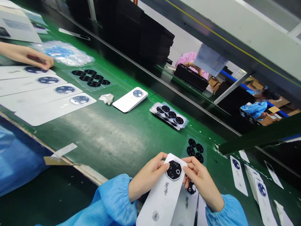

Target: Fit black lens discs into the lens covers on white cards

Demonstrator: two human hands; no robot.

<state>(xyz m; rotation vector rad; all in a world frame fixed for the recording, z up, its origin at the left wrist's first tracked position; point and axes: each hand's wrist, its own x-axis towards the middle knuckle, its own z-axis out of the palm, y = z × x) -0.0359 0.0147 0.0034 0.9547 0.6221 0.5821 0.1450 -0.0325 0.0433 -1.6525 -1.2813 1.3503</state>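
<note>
Between my two hands is a white phone back panel (162, 196), tilted, with dark printed characters. A black octagonal camera sticker (173, 171) sits near its top end. My left hand (150, 174) is closed on the panel's left edge, with the thumb at the sticker's edge. On the opposite edge my right hand (201, 180) is pinched, its thumb beside the sticker and its other fingers partly hidden behind the panel. Underneath lies a second printed panel (184, 205), partly covered. Just beyond my hands is a clear sheet of black stickers (195, 150).
At the left, a co-worker's hand (35, 58) touches one of several overlapping white panels (49, 110). The green bench (113, 135) also holds a panel stack (129, 102), a sticker-sheet stack (168, 114) and crumpled paper (107, 98). More panels (261, 191) lie right. A green post (258, 133) slants across.
</note>
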